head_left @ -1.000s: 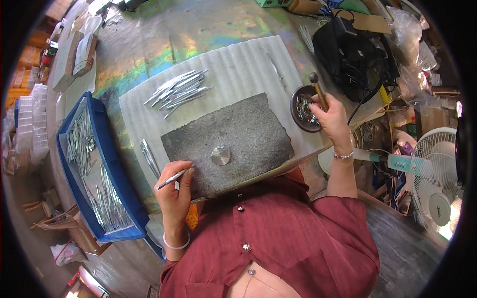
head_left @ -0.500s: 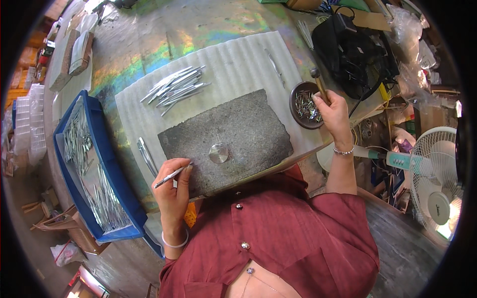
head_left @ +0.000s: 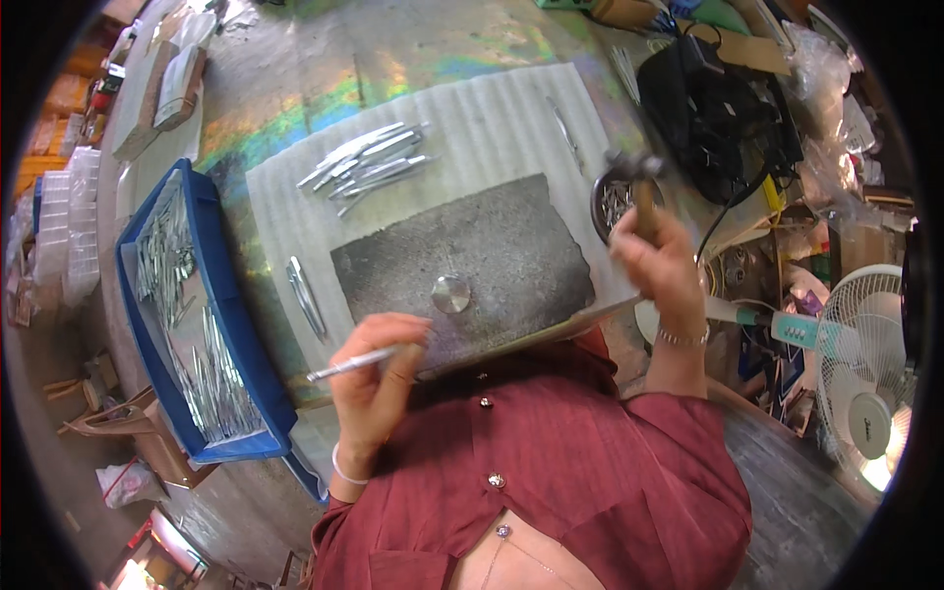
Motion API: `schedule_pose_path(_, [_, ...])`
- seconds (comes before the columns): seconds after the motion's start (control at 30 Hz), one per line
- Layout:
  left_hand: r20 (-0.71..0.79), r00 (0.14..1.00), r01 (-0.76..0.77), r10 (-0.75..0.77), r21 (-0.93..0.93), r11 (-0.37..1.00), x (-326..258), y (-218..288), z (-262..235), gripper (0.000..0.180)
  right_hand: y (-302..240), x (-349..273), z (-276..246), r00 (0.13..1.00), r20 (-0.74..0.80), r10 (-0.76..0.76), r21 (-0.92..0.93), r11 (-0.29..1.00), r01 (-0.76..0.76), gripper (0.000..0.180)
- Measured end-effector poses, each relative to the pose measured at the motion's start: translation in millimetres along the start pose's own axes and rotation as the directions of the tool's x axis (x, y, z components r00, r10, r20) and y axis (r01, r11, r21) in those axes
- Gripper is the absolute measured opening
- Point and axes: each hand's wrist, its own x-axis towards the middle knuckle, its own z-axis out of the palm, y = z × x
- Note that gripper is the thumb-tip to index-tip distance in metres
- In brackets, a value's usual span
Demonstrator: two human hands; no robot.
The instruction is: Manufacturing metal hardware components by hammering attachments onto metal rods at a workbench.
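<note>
While the left grip (head_left: 374, 382) pinches a silver rod (head_left: 341, 367), the right grip (head_left: 663, 262) (somewhat blurred) holds a hammer (head_left: 644, 195).

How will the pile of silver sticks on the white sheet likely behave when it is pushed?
The silver sticks may scatter, since they overlap loosely. Their shine suggests smooth, perhaps slippery surfaces. They are probably stiff, as they look metallic.

The person (head_left: 433, 492) across from me wears a short-sleeved maroon shirt (head_left: 580, 462) with shiny round buttons (head_left: 497, 481) down its front, a pale bangle (head_left: 346, 472) around the left wrist, a silvery beaded bracelet (head_left: 682, 339) around the right, and a fine neck chain (head_left: 537, 567) with a round pendant (head_left: 503, 531)
</note>
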Motion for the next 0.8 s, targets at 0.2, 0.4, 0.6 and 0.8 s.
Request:
schedule_pose_path(0.2, [0.302,0.858,-0.47,0.416,0.133,0.872,17,14,30,0.02,-17,-25,62,0.915,0.363,-0.174,-0.151,0.958,0.242,0.008])
schedule_pose_path(0.4, [0.315,0.822,-0.543,0.475,0.183,0.819,12,13,33,0.024,-32,-33,77,0.91,0.345,-0.23,-0.136,0.947,0.29,0.009])
schedule_pose_path(0.6, [0.326,0.823,-0.527,0.465,0.133,0.839,4,10,30,0.022,-27,-34,89,0.936,0.285,-0.204,-0.041,0.973,0.225,0.005])
schedule_pose_path(0.8, [0.29,0.914,-0.249,0.284,-0.153,0.956,-9,3,11,0.014,-28,-39,105,0.96,0.251,-0.128,0.259,0.964,0.061,0.005])
